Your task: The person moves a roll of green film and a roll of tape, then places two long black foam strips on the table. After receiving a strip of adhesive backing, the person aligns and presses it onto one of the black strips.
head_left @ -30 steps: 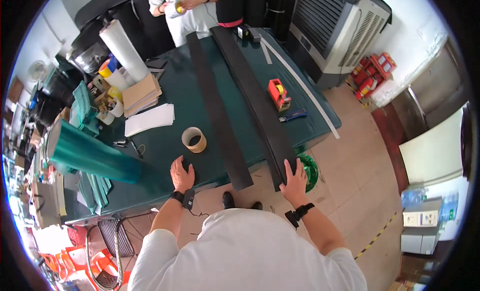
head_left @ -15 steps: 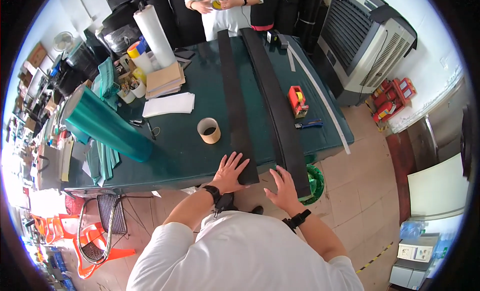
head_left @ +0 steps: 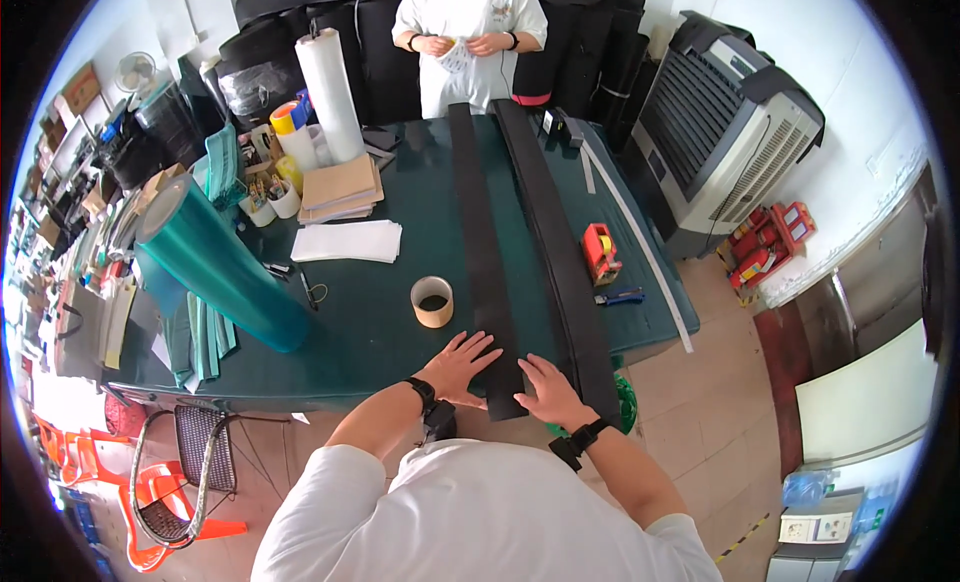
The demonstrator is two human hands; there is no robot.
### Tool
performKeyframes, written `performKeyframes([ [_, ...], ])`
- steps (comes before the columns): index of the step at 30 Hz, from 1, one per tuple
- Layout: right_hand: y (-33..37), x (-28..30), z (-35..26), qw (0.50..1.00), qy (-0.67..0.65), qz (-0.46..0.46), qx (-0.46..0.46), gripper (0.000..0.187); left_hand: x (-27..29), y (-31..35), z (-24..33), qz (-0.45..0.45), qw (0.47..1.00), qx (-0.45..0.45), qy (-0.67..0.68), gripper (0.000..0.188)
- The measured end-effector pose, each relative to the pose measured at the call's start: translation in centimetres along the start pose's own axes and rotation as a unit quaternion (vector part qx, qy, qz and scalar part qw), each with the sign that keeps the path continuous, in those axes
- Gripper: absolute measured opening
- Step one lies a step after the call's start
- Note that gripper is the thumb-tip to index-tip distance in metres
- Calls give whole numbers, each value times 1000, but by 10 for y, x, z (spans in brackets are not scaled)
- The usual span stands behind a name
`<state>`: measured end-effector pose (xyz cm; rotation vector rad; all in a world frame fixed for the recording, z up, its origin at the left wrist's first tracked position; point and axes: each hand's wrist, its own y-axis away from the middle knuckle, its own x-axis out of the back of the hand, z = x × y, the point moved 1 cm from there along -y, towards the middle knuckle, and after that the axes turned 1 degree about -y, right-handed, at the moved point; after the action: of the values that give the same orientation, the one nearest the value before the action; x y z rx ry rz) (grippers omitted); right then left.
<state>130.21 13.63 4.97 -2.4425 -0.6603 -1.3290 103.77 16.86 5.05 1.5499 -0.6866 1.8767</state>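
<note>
Two long black strips lie side by side across the green table, their near ends hanging past its front edge. My left hand (head_left: pixel 462 367) lies flat at the left edge of the left strip (head_left: pixel 478 242), fingers stretched and fingertips on the strip. At the same strip's right edge is my right hand (head_left: pixel 550 392), fingers apart; whether it presses on the strip I cannot tell. The right strip (head_left: pixel 565 272) runs just beyond that hand. A tan tape roll (head_left: pixel 437 321) stands left of the left strip.
Across the green table (head_left: pixel 360 332), a co-worker (head_left: pixel 470 42) holds something whitish. A red tape dispenser (head_left: pixel 601 254) and blue cutter (head_left: pixel 620 297) lie right of the strips. Left are white sheets (head_left: pixel 347 241) and a large teal roll (head_left: pixel 225 267). A green bin (head_left: pixel 627 402) stands below the front edge.
My left hand has slid off the top of the left strip to its left edge. My right hand has shifted from the right strip toward the left one. The view has tilted up.
</note>
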Motion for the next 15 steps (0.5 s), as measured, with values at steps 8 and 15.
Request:
performKeyframes([
  [8,-25,-16,8,990,128,-59,-10,66,-16,3,-18,22,1000,-5,-2,93],
  [15,-23,-7,2,991,108,-52,-51,63,-14,-1,-18,18,1000,4,2,85],
])
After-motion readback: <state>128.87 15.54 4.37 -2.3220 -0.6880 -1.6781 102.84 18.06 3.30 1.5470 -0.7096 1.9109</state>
